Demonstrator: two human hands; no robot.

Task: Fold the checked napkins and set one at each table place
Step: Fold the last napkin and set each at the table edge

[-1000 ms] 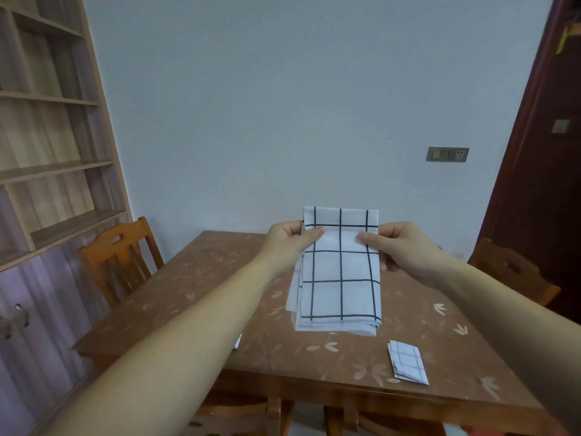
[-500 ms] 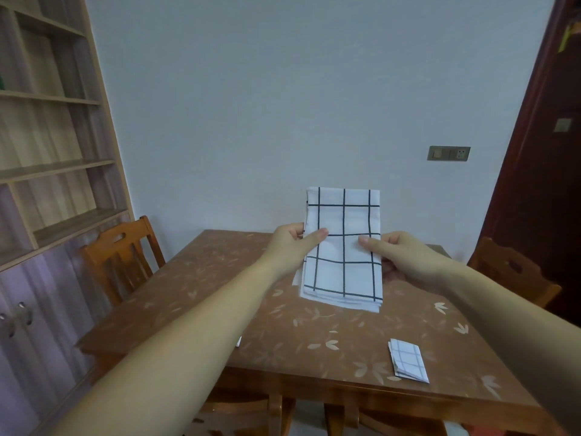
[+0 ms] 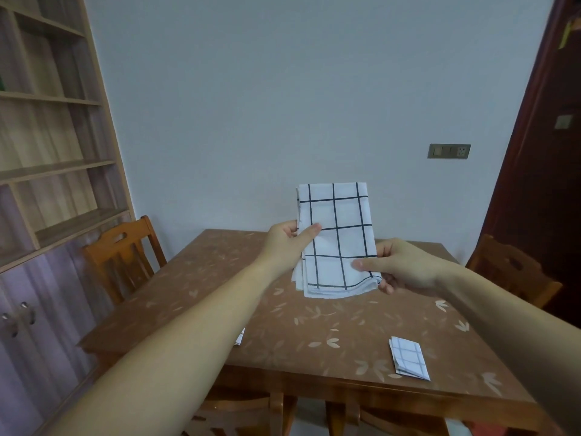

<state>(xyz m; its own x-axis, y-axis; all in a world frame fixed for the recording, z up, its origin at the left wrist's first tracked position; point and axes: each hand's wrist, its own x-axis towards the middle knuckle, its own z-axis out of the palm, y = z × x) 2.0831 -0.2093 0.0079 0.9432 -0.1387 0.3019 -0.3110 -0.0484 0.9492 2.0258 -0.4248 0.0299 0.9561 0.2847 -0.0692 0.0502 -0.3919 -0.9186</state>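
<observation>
I have the white cloth napkin with dark blue checks (image 3: 338, 240) upright in the air at the centre of the frame, above the far part of the brown leaf-patterned wooden desk (image 3: 220, 294) and not touching it. My left hand (image 3: 289, 243) pinches its left edge about halfway up, thumb across the front. My right hand (image 3: 405, 265) grips the lower right corner, thumb on the front and fingers curled behind. The trouble I foresee is in the layers: at the lower edge they fan out unevenly, most at the lower left, so a further fold made now would likely lock in a crooked stack. The top half stands free above my left hand and could flop over if I loosen that pinch. Folding in mid-air also gives me no surface to press a crease on. A small folded checked napkin (image 3: 408, 361) lies in the lower right of the frame near the desk's edge, and a careless sweep of my right arm could push it off
</observation>
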